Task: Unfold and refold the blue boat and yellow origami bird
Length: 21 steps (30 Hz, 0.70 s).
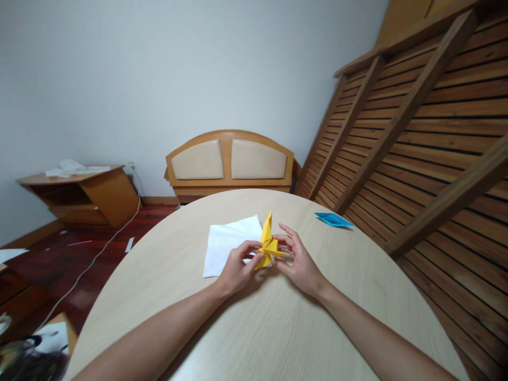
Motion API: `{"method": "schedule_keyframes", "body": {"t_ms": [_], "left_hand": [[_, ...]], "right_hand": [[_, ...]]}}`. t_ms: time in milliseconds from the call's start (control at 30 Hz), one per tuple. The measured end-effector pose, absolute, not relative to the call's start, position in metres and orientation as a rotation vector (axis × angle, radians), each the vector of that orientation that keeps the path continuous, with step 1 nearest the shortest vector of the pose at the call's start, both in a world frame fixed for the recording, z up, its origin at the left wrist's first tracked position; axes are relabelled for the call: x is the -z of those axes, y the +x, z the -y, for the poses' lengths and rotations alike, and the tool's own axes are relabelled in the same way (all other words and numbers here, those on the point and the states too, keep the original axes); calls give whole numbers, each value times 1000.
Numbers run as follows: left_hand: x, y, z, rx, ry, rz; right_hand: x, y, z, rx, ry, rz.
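Just above the table, a folded yellow paper figure (270, 244) with several pointed flaps is held between my two hands. My left hand (241, 264) pinches its left side between thumb and fingers. On the other side, my right hand (298, 258) has its thumb and fingers against the figure's right part, with the index finger raised off it. White paper sheets (224, 246) lie on the table, partly behind my left hand and the yellow figure. Farther right, a blue folded paper boat-like shape (333, 219) rests near the table's edge.
The round pale wooden table (273, 328) spans the front. A slatted wooden frame (436, 132) leans close along its right side. Beyond it stand a headboard (230, 159) and a low cabinet (91, 196). A white cable (99, 254) runs over the floor at left.
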State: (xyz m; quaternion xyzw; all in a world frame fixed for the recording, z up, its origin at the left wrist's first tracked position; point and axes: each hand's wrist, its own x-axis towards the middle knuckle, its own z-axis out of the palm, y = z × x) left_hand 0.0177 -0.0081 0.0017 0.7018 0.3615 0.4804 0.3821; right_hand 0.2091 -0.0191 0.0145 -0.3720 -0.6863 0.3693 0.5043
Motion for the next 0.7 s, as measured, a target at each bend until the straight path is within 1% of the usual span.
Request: {"method": "schedule_keyframes", "body": {"t_ms": [200, 333, 500, 600, 700], "left_hand": [[-4, 17, 9, -1274, 1776, -853], [-4, 17, 9, -1269, 1754, -809], [-3, 14, 3, -1293, 1642, -808], [-4, 12, -2, -1325, 1577, -834], [-4, 12, -7, -1339, 1531, -884]], "right_hand": [[-14, 208, 15, -885, -882, 1588], [-15, 210, 11, -820, -872, 1568], [-17, 219, 6, -792, -948, 1569], [-17, 224, 5, -706, -1000, 1562], [-17, 231, 4, -535, -1078, 1653]]}}
